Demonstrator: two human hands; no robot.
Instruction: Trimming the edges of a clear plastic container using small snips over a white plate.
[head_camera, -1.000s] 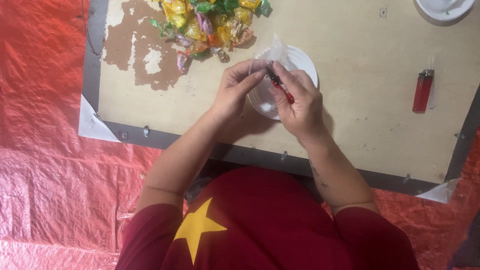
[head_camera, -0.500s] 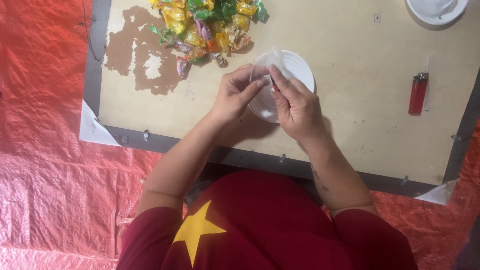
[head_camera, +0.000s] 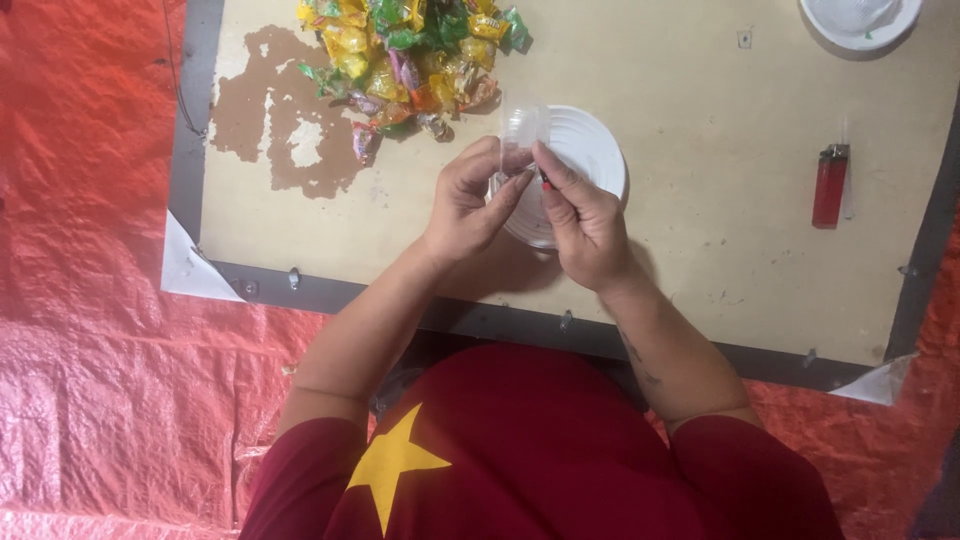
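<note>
1. My left hand (head_camera: 468, 205) and right hand (head_camera: 588, 222) meet over the white dish (head_camera: 590, 150) near the front middle of the board (head_camera: 700, 250). Between them they pinch a small clear bag (head_camera: 522, 128), whose top stands up above my fingertips.

2. Both hands are closed narrow on the bag: left thumb and forefinger on one side, right fingers on the other. Something small and dark red shows at my right fingertips; it is too small to tell what it is.

3. The bag is held off the board, above the dish, roughly upright.

4. The candy pile (head_camera: 410, 55), in yellow, green and pink wrappers, lies just beyond my hands, close to the dish but apart from it. A red lighter (head_camera: 829, 185) lies well to the right, and a second white dish (head_camera: 860, 20) sits at the far right corner.

5. What could go wrong, as I judge it: the film looks thin and slick, so an uneven pinch could let it slip out of one hand and fold over.

6. If I pull the hands apart too hard, the bag might tear or crumple shut.

7. My left wrist is near the pile's loose edge; a careless sweep could scatter candies across the board or onto the red tarp (head_camera: 90, 300).
</note>
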